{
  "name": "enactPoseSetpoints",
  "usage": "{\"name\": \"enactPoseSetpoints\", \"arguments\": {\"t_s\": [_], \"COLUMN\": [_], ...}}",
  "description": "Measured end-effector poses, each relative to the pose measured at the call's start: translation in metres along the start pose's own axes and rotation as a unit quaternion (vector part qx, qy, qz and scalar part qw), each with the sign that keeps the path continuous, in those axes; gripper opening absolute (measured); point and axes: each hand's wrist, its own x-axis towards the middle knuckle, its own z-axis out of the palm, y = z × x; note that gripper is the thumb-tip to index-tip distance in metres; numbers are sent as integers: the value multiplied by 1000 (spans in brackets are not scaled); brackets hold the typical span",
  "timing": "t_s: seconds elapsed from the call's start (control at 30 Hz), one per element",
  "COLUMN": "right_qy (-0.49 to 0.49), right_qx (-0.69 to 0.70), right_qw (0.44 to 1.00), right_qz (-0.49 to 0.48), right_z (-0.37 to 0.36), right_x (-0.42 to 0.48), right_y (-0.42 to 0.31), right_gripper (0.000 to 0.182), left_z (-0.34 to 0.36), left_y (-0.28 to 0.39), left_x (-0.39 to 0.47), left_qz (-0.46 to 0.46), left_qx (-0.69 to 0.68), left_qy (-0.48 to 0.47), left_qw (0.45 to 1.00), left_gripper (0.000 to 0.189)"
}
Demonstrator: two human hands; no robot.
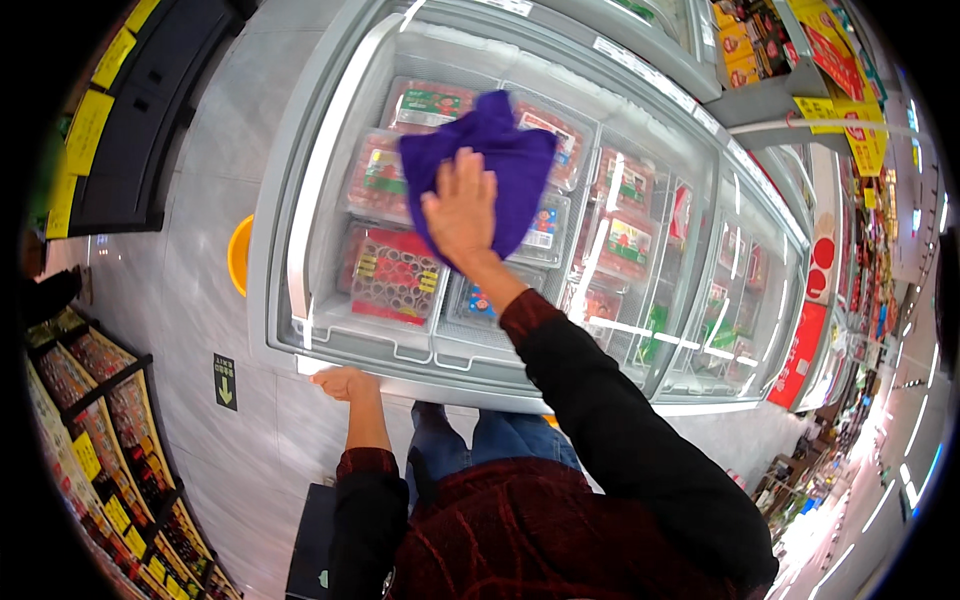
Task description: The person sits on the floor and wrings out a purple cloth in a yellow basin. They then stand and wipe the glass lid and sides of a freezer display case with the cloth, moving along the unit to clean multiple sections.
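My right hand [461, 206] lies palm down on a purple cloth [525, 165], holding it flat against the glass lid [675, 225] of a chest freezer. At the freezer's near left corner, my left hand [349, 382] rests against the front edge [465, 390] with its fingers curled. Whether those fingers grip the edge is hidden. Below the glass, wire baskets [469, 352] hold clear packs of meat rolls. One pack with a red border [397, 277] shows ring-shaped pieces; other packs [375, 176] bear green labels. The cloth covers part of the packs beneath it.
More freezer sections [750, 300] continue to the right. A yellow round object [240, 255] stands on the floor by the freezer's left side. Shelves of packaged goods [112, 420] stand at lower left, with a dark display unit [161, 112] at upper left.
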Motion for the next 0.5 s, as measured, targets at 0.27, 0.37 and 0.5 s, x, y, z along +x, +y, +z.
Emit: {"name": "enactPoseSetpoints", "arguments": {"t_s": [0.27, 0.37, 0.5], "right_qy": [-23, 17, 25], "right_qx": [150, 98, 20], "right_qw": [946, 970, 991], "right_qz": [-286, -221, -128], "right_z": [6, 11, 12], "right_x": [21, 65, 102], "right_y": [-5, 40, 119], "right_gripper": [51, 49, 51], "left_z": [12, 13, 11], "left_y": [-12, -24, -28], "left_x": [15, 31, 37], "left_qz": [87, 173, 179], "left_qx": [125, 151, 161], "left_qy": [51, 59, 46], "left_qw": [987, 972, 969], "left_gripper": [55, 29, 19]}}
